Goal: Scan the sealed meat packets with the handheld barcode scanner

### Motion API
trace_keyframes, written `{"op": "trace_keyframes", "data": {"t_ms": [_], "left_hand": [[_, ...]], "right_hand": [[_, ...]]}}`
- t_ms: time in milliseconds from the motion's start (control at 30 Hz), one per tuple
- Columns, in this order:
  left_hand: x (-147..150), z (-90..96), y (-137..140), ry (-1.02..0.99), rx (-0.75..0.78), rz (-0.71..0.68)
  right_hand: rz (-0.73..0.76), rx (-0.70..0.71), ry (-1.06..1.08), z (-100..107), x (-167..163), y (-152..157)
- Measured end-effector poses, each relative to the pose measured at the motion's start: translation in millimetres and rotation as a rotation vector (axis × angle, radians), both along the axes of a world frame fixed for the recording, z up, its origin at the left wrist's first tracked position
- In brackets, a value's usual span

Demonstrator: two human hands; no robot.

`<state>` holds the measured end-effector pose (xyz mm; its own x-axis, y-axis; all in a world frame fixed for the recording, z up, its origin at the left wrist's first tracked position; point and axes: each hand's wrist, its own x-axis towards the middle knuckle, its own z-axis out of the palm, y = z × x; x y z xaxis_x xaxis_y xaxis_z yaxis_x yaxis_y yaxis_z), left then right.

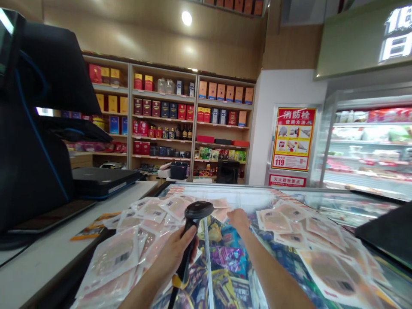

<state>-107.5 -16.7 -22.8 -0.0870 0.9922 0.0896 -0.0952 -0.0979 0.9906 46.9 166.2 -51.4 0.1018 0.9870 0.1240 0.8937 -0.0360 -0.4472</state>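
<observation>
My left hand (180, 246) is wrapped round the handle of a black barcode scanner (198, 210), held upright with its head tipped toward the right. A cable runs down from the grip. Just right of the scanner head, my right hand (240, 218) is closed with its fingertips at the edge of a flat clear packet (221, 211), seemingly pinching it. Similar flat packets with barcode labels lie heaped on the left (117, 253) and in a second heap on the right (292, 214). Both heaps rest on the glass top of a case.
Through the glass show colourful bagged goods (228, 257). On the left counter (48, 262) stand a black till screen (58, 64), a black box (103, 178) and an orange packet (95, 226). A dark panel (391, 236) juts in at right. Shelves of boxes (162, 109) line the back.
</observation>
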Motion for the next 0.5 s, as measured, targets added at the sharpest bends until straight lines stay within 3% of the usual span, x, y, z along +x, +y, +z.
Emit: {"op": "trace_keyframes", "data": {"t_ms": [167, 333, 500], "left_hand": [[1, 4.9, -3, -0.001, -0.016, 0.024], [1, 7.4, -4, 0.009, -0.020, 0.018], [-1, 3.5, -2, 0.014, -0.039, 0.007]], "right_hand": [[0.224, 0.003, -0.154, 6, 26, 3], [0.096, 0.117, -0.075, 8, 21, 9], [0.027, 0.104, -0.046, 3, -6, 15]]}}
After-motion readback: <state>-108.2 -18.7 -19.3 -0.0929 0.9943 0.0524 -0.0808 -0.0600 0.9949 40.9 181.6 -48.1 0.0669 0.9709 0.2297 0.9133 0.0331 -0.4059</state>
